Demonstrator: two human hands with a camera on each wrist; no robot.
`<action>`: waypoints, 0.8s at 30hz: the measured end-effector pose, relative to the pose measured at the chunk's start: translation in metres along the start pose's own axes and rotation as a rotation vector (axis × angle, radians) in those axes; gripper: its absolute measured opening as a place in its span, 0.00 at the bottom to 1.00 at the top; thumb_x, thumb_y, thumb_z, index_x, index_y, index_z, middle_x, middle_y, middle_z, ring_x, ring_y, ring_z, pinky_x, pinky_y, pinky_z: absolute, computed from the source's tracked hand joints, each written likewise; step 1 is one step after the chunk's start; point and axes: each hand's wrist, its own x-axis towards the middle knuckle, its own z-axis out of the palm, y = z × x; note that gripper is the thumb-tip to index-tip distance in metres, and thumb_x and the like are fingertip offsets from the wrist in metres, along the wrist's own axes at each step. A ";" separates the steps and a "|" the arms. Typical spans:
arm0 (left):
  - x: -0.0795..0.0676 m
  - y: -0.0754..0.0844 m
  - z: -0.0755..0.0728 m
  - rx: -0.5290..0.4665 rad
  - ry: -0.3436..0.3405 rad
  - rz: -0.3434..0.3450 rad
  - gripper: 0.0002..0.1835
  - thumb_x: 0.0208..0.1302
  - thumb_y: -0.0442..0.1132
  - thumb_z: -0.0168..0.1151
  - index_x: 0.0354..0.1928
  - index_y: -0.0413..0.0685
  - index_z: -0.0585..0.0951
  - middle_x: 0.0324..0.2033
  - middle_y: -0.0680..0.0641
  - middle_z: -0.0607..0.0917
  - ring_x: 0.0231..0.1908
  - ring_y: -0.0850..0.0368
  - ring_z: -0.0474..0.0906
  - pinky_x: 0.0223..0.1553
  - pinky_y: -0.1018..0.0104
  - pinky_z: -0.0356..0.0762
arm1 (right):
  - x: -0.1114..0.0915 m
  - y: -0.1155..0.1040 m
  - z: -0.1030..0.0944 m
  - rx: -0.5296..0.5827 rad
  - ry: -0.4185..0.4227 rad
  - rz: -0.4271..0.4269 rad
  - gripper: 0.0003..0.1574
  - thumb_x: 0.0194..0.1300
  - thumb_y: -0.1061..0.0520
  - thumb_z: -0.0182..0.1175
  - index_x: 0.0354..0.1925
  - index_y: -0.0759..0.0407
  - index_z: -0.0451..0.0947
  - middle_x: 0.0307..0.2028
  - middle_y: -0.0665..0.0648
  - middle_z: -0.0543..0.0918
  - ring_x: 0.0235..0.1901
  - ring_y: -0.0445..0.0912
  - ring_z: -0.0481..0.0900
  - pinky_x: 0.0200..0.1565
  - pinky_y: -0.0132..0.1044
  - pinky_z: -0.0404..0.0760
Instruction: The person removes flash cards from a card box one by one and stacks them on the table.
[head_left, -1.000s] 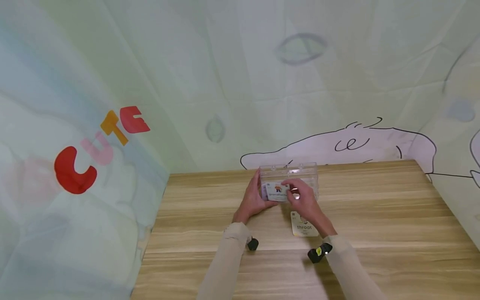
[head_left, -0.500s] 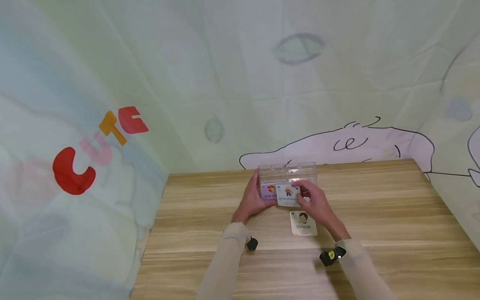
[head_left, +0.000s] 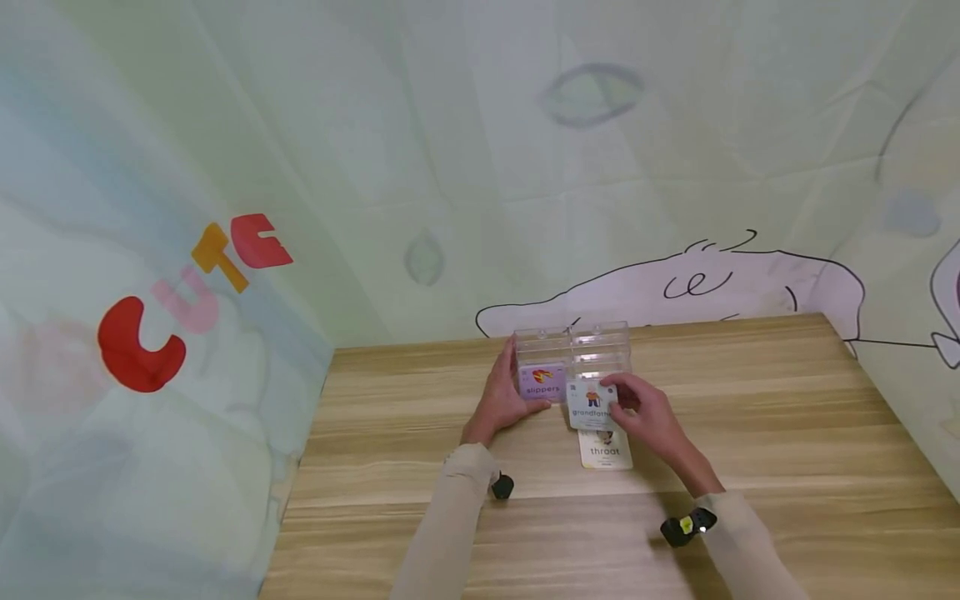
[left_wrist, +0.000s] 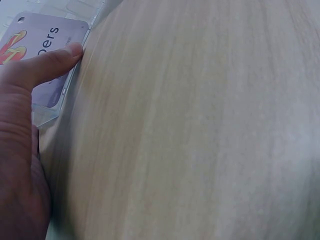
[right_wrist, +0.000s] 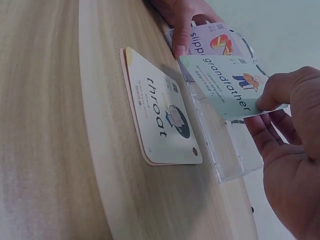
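Note:
My right hand [head_left: 648, 417] pinches a pale green picture card [right_wrist: 225, 85] reading "grandfather" between thumb and fingers. In the head view this card overlaps the top of a "throat" card [head_left: 606, 452]. The "throat" card [right_wrist: 162, 110] lies on top of at least one other card on the table. My left hand [head_left: 501, 398] grips the left side of a clear plastic box [head_left: 600, 343], its thumb [left_wrist: 55, 61] across the front edge. Inside the box's left part is a purple "slippers" card [head_left: 542, 382]. The right wrist view shows the clear box's right part without a card.
The wood-grain table [head_left: 405, 433] runs up to a printed cloth backdrop [head_left: 450, 167] close behind the box. Another printed cloth, with red, pink and orange letters [head_left: 142, 346], hangs along the left side.
My right hand has drawn the "grandfather" card rightward and toward me, off the "slippers" card, which now shows fully. My left hand keeps holding the box.

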 end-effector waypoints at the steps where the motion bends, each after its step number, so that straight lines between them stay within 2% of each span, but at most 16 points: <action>1: 0.000 0.000 0.000 0.002 -0.002 0.000 0.74 0.35 0.57 0.80 0.73 0.73 0.31 0.71 0.52 0.57 0.67 0.57 0.59 0.68 0.63 0.56 | -0.002 0.000 -0.001 0.002 -0.004 0.013 0.25 0.55 0.74 0.61 0.51 0.60 0.76 0.45 0.59 0.81 0.41 0.51 0.81 0.43 0.35 0.84; 3: 0.000 0.000 0.000 -0.001 -0.001 0.003 0.74 0.35 0.57 0.80 0.73 0.72 0.31 0.71 0.51 0.57 0.67 0.57 0.60 0.68 0.64 0.57 | -0.005 0.001 -0.002 0.006 -0.014 0.040 0.25 0.55 0.73 0.62 0.52 0.60 0.76 0.44 0.59 0.81 0.40 0.50 0.80 0.42 0.35 0.84; 5: 0.000 -0.001 0.000 -0.005 -0.001 0.007 0.74 0.35 0.56 0.81 0.73 0.72 0.32 0.70 0.51 0.58 0.66 0.57 0.61 0.67 0.64 0.57 | -0.009 -0.009 -0.004 0.007 -0.030 0.069 0.25 0.56 0.73 0.62 0.53 0.63 0.75 0.45 0.61 0.81 0.40 0.51 0.79 0.41 0.37 0.84; 10: 0.000 -0.001 0.000 -0.009 0.007 0.025 0.73 0.36 0.56 0.81 0.74 0.71 0.32 0.70 0.50 0.59 0.66 0.54 0.62 0.66 0.62 0.60 | -0.016 -0.010 -0.007 0.002 -0.066 0.145 0.24 0.57 0.71 0.62 0.53 0.65 0.75 0.46 0.63 0.80 0.41 0.51 0.78 0.42 0.35 0.83; 12: -0.001 -0.001 0.000 -0.011 0.012 0.031 0.73 0.36 0.55 0.81 0.74 0.70 0.32 0.70 0.49 0.59 0.66 0.53 0.63 0.66 0.61 0.61 | -0.018 0.001 -0.005 0.003 -0.074 0.170 0.24 0.58 0.70 0.63 0.53 0.62 0.75 0.46 0.61 0.81 0.40 0.49 0.78 0.42 0.33 0.82; 24: -0.001 0.001 -0.001 -0.015 0.013 0.026 0.74 0.35 0.55 0.81 0.74 0.70 0.32 0.70 0.48 0.59 0.65 0.52 0.64 0.66 0.61 0.61 | -0.025 0.010 -0.007 0.036 -0.118 0.266 0.24 0.55 0.70 0.62 0.52 0.60 0.77 0.45 0.60 0.81 0.38 0.49 0.79 0.39 0.33 0.83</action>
